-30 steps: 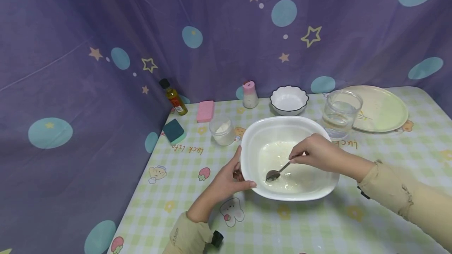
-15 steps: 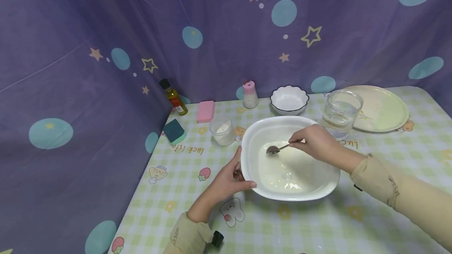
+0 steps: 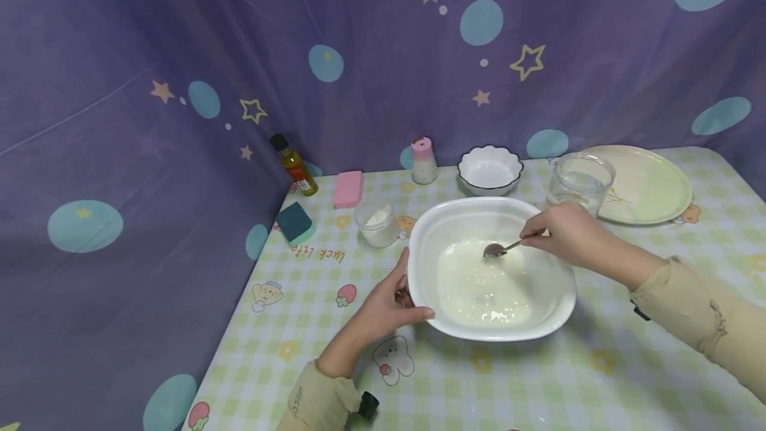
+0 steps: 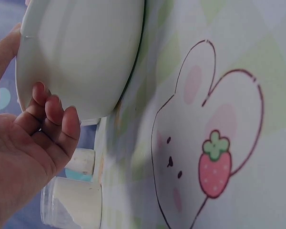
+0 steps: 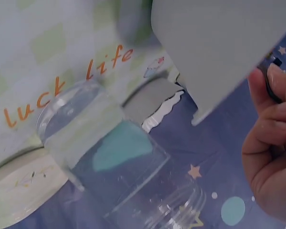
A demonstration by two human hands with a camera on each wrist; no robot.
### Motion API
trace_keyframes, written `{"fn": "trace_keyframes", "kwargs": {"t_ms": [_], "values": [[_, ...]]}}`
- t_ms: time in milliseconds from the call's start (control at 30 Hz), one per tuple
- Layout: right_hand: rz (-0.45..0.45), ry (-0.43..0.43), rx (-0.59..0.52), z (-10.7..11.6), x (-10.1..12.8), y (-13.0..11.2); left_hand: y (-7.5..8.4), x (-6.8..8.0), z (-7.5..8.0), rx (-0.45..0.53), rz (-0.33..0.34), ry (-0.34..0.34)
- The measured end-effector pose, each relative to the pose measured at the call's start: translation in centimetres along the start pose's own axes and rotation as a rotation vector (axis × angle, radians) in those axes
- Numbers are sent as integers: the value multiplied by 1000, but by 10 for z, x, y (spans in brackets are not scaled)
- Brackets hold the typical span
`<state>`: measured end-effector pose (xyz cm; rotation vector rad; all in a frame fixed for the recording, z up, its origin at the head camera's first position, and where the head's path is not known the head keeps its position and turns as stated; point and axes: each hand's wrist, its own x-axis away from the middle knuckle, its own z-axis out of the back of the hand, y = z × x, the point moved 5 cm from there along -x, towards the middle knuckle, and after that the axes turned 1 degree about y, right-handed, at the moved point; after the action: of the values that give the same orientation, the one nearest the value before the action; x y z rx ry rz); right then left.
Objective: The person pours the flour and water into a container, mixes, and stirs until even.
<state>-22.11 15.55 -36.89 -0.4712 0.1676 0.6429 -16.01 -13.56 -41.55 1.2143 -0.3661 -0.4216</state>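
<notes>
Spoon (image 3: 499,249) in right hand (image 3: 565,235), left hand (image 3: 389,301) gripping bowl (image 3: 541,318).

The base of the glass jar (image 3: 579,183) is hidden behind the right hand (image 3: 565,235), just behind the large white bowl (image 3: 556,285). The spoon (image 3: 499,248) handle's end is covered by that hand's fingers.
</notes>
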Motion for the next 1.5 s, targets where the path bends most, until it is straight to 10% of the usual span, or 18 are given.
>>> {"fn": "trace_keyframes", "kwargs": {"t_ms": [333, 933, 1500], "values": [[38, -121, -86, 6, 16, -10, 1, 0, 0, 8, -16, 3], [76, 66, -94, -25, -5, -22, 0, 0, 0, -1, -16, 4], [24, -13, 58, 6, -2, 1, -2, -1, 0, 21, -33, 2]]}}
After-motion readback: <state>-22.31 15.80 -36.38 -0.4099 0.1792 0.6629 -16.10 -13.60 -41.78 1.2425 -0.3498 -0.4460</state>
